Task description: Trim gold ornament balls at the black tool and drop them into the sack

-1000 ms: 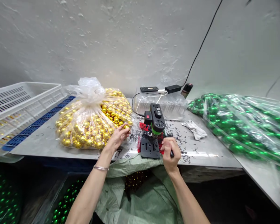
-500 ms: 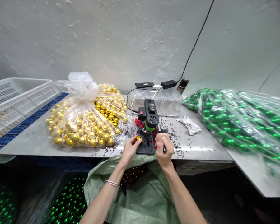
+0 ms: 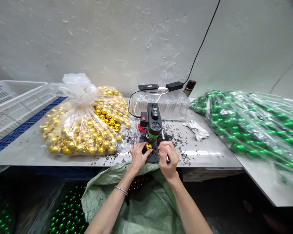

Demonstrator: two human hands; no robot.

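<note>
A small black press-like device [image 3: 154, 120] with a green ring stands at the table's middle on a dark base plate [image 3: 152, 156]. My left hand [image 3: 138, 156] holds a shiny gold ball [image 3: 148, 146] between thumb and fingers, over the plate and just below the device's head. My right hand [image 3: 169, 158] is wrapped round the black-ended handle [image 3: 168, 160] at the device's right side. Below both hands hangs an open green sack [image 3: 148, 208] with dark, gold-glinting contents.
Left stand a clear bag of gold balls [image 3: 80, 136] and a white crate [image 3: 17, 100]. Behind are clear plastic trays [image 3: 171, 105]. Right lie a white glove [image 3: 196, 129] and bagged green balls [image 3: 249, 123]. Black scraps litter the table [image 3: 217, 156].
My left hand has brought the gold ball further in under the device's head. My right hand keeps its grip on the handle. The whole view has shifted slightly.
</note>
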